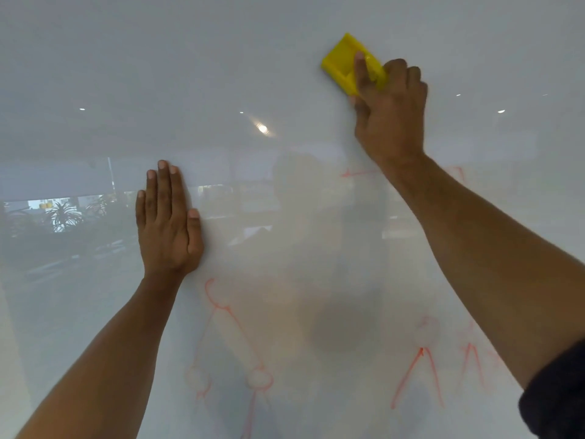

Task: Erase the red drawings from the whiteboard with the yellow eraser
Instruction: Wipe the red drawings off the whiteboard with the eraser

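The glossy whiteboard (221, 58) fills the whole view. My right hand (391, 115) grips the yellow eraser (342, 63) and presses it against the board at the upper right, above the drawings. My left hand (167, 223) lies flat on the board at centre left, fingers together, holding nothing. Red drawings (414, 375) remain low on the board: thin line figures with loops at lower centre (228, 315) and angled strokes at lower right. Faint red marks (357, 173) show beside my right wrist. A pale pink smear covers the middle.
The board reflects ceiling lights (262, 128) and a room with plants (63, 213) at the left. My dark sleeve (557, 397) shows at the lower right corner.
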The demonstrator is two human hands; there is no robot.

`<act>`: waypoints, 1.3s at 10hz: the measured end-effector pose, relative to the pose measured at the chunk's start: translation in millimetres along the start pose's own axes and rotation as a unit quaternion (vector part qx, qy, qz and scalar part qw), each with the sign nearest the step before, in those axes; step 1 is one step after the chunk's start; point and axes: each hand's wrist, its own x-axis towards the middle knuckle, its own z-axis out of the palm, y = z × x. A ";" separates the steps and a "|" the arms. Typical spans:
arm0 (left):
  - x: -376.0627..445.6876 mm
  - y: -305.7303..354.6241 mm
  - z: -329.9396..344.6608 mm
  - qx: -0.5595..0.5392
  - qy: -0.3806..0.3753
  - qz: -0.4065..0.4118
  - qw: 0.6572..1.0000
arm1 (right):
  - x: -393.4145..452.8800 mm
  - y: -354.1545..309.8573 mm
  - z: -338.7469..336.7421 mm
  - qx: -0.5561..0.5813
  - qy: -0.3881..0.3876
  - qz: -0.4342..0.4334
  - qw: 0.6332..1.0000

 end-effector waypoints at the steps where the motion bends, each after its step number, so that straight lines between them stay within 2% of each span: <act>1: 14.7 5.5 1.2 -0.004 -0.013 0.034 0.999 | -24.3 -21.3 8.1 0.029 -0.020 -0.255 0.966; 2: 24.2 13.6 3.3 -0.006 -0.014 0.027 1.000 | 0.3 -0.6 0.7 0.000 -0.014 -0.359 0.933; 3: 28.8 27.5 6.1 -0.011 0.003 -0.017 1.000 | 29.1 4.3 -12.9 -0.046 -0.051 -0.049 0.996; 4: 29.3 29.5 7.5 -0.013 0.008 -0.022 1.000 | 18.8 -22.3 -10.9 -0.055 -0.063 0.002 0.996; 5: 28.1 27.2 5.9 -0.013 0.013 -0.019 1.000 | -38.2 -43.9 5.4 0.024 -0.027 -0.292 0.956; 6: 27.7 27.4 5.6 -0.016 0.014 -0.019 1.000 | -47.4 -11.5 -1.6 0.026 -0.005 -0.316 0.948; 7: 26.5 28.3 5.2 -0.019 0.019 -0.020 0.999 | -41.5 19.7 -15.9 0.007 0.012 0.045 0.999; 8: 26.4 27.9 4.9 -0.017 0.024 -0.016 0.999 | -66.4 5.2 -8.3 -0.021 0.008 0.046 0.999; 9: 26.9 27.5 4.5 -0.016 0.021 -0.013 1.000 | -127.8 -10.6 -1.4 0.039 -0.027 -0.301 0.953; 10: 26.1 28.2 4.2 -0.014 0.022 -0.015 1.000 | -124.1 17.2 -9.4 0.017 -0.035 -0.342 0.939; 11: 26.1 29.1 5.0 -0.012 0.026 -0.016 0.999 | -107.3 24.5 -12.1 0.004 0.036 -0.005 0.999; 12: 25.7 28.9 5.4 -0.011 0.027 -0.015 0.999 | -121.2 -17.6 -1.3 0.018 0.049 0.014 0.999; 13: 25.8 26.2 4.9 -0.013 0.022 -0.012 1.000 | -148.8 -56.4 5.8 0.062 -0.011 -0.318 0.946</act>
